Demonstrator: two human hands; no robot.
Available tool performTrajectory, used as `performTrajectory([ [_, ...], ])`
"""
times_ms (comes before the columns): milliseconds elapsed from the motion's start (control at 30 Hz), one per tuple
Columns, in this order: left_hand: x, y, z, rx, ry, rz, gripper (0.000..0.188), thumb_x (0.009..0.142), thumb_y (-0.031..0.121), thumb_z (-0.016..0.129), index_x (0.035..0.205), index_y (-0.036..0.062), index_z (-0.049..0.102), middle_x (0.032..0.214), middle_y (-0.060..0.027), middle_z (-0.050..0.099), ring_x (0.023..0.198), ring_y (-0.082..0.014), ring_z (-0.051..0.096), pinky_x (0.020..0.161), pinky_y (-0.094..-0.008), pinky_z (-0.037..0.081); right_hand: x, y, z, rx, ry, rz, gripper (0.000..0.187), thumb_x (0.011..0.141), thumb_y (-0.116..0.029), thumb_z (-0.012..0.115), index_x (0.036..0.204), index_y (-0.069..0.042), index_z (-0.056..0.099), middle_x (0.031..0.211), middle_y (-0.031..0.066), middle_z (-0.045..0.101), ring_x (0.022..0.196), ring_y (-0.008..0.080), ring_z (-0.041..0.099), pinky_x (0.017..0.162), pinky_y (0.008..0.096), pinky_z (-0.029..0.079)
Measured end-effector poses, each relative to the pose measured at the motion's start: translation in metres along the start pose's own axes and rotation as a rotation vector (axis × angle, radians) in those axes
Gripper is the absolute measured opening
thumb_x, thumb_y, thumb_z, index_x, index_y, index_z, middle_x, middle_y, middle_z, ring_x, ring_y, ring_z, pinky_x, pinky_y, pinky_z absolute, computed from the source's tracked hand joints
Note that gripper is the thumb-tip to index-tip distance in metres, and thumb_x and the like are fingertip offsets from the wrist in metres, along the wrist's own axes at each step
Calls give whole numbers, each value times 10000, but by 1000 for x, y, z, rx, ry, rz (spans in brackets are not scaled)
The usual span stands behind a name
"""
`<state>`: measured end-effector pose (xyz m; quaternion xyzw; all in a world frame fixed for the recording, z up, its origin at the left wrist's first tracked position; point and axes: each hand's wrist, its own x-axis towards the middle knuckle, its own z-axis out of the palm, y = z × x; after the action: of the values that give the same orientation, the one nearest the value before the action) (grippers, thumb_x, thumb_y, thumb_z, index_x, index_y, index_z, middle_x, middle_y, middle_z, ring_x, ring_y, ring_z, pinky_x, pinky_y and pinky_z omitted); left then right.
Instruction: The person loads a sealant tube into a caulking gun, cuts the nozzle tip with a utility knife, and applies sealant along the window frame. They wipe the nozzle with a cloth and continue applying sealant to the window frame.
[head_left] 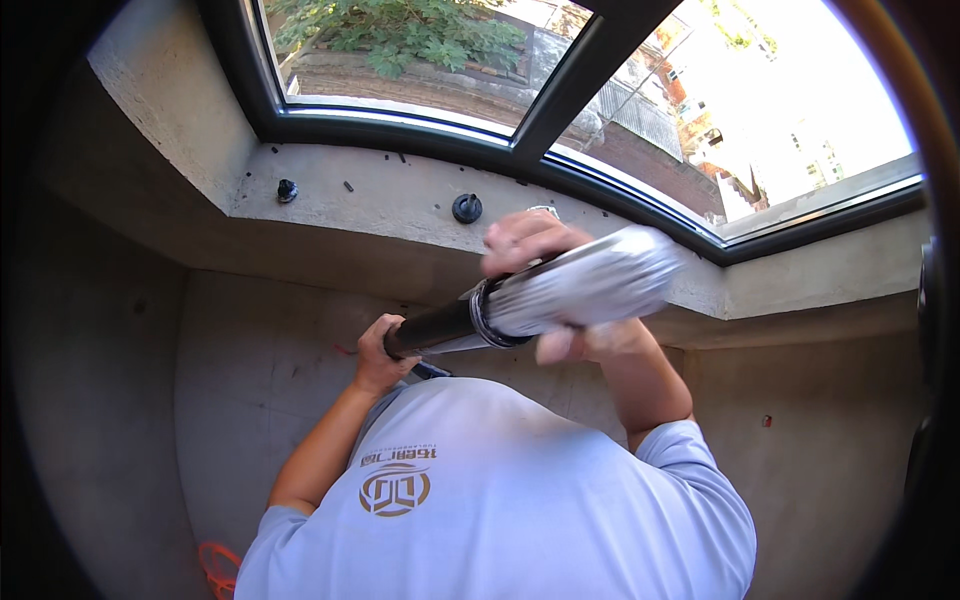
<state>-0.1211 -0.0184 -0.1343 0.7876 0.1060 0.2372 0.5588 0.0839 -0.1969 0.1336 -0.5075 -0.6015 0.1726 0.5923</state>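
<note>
My left hand is closed around the lower left end of a black tube, the barrel of a sausage-type caulking gun. From the barrel's open, black-rimmed end sticks a silver foil sealant sausage, tilted up to the right and smeared by motion. Around that foil pack my right hand is closed, its fingers over the top and the thumb below; it is blurred too. How deep the pack sits in the barrel is hidden. On the sill beyond lies a black cone-shaped cap with a short nozzle.
A concrete window sill runs in front of me under a dark-framed window. A small black lump and several dark scraps lie on it. Bare wall stands below. At the lower left is an orange hose or cord.
</note>
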Motion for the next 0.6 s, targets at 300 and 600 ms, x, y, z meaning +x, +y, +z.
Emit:
performTrajectory([
  [300, -31, -63, -45, 130, 82, -225, 549, 605, 66, 876, 1095, 84, 630, 997, -135, 697, 971, -361, 702, 871, -416, 557, -104, 228, -37, -493, 409, 1046, 720, 867, -419, 866, 1352, 66, 649, 1088, 140, 756, 1080, 195, 700, 939, 338, 550],
  [600, -61, -73, -81, 181, 177, -399, 508, 668, 99, 877, 1108, 71, 623, 989, -123, 708, 938, -280, 706, 844, -397, 556, -89, 361, -9, -913, 594, 738, 429, 815, -274, 867, 1134, -4, 771, 977, 146, 713, 1012, 359, 653, 919, 461, 514],
])
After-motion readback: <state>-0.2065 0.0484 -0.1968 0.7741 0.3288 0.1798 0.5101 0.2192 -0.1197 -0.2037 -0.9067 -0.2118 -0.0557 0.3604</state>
